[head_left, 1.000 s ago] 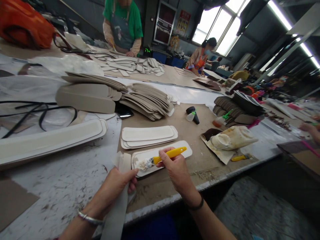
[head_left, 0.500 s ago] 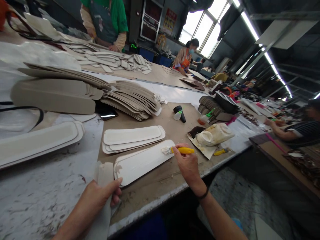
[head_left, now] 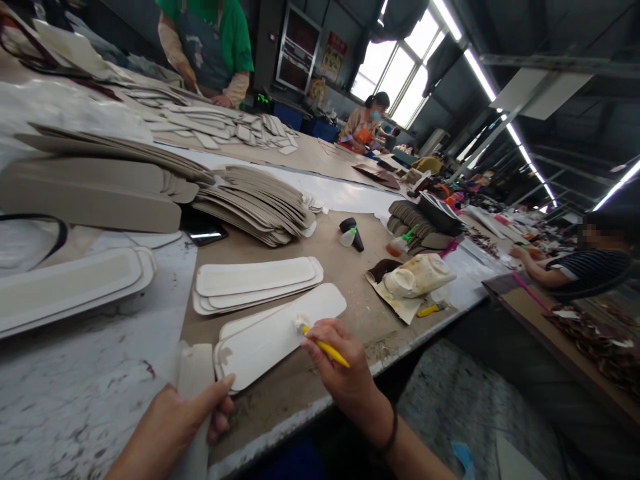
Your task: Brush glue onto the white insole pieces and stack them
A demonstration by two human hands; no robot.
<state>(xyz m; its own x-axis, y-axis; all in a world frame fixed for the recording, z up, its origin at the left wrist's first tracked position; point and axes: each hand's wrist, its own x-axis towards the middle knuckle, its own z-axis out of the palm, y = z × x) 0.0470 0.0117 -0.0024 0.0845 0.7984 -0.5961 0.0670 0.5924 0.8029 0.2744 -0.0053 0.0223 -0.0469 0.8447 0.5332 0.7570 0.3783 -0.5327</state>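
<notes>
My right hand (head_left: 343, 363) is closed around a yellow-handled brush (head_left: 327, 347). Its bristles, coated in white paste, rest about the middle of a long white panel (head_left: 280, 340) with rounded corners. My left hand (head_left: 175, 420) grips a pale strip-shaped panel (head_left: 197, 373), and its thumb tip touches the near left corner of the white panel. More panels lie under that one, fanned slightly. Just behind it is a small stack of similar white panels (head_left: 257, 277).
Fanned stacks of beige panels (head_left: 255, 200) stand at the back. A paste-stained container (head_left: 420, 273) and a second yellow brush (head_left: 430, 309) lie right. Small squeeze bottles (head_left: 349, 235) stand beyond. A person in green (head_left: 240, 53) works across the table; others are further right.
My right hand has drawn the brush leftward and nearer along the white panel, from its far right end to the middle. My left hand keeps its hold; the whole view has shifted slightly.
</notes>
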